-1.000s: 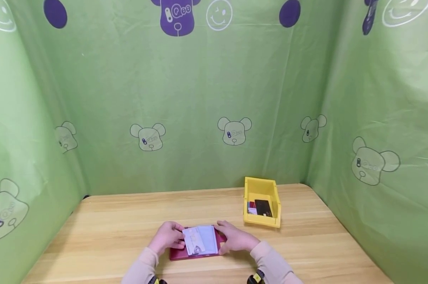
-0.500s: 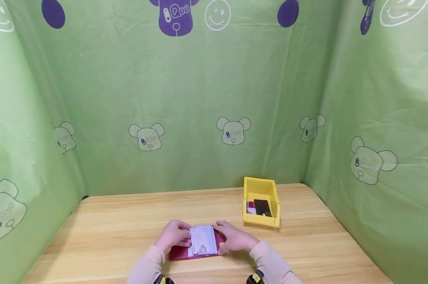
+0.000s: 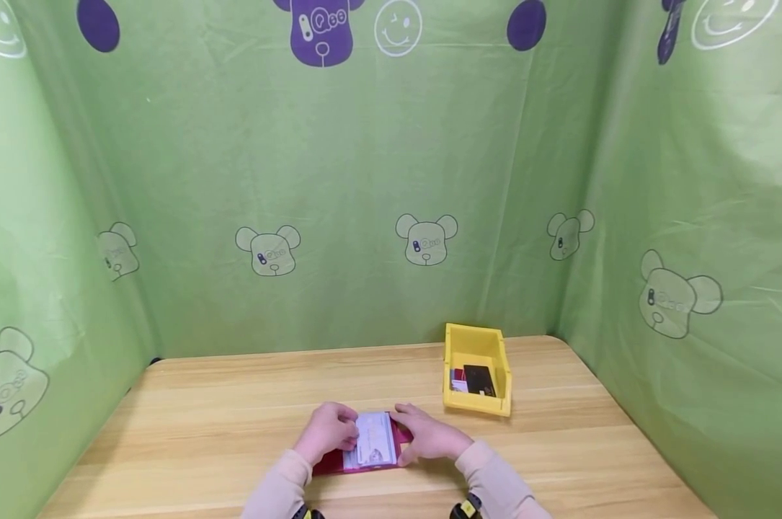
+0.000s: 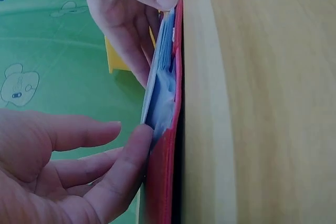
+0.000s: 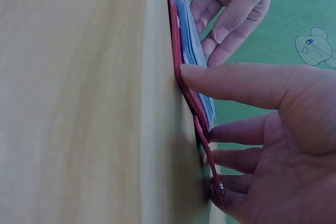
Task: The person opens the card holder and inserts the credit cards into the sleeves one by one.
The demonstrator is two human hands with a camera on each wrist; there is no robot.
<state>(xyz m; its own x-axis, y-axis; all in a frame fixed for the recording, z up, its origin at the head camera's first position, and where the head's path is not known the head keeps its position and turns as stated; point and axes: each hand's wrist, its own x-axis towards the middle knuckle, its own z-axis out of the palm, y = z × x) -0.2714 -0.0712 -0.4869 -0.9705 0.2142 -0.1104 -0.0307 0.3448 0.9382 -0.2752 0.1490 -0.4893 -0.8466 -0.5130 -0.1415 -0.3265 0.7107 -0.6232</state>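
A red card holder lies opened on the table, its stack of clear bluish sleeves facing up. A pale printed card lies flat over the sleeves; whether it is inside one I cannot tell. My left hand touches the card's left edge with one fingertip, while its other fingers stay apart from it in the left wrist view. With my right hand I hold the holder's right end, thumb on the near edge and fingers at the far side. A small metal snap shows near those fingers.
A yellow bin stands at the back right of the wooden table, holding a black card and a few smaller coloured cards. Green printed curtains enclose the table at the back and both sides.
My left hand has moved right, and the card with it, from tilted over the sleeves to lined up with them. My right hand has stayed in place on the holder.
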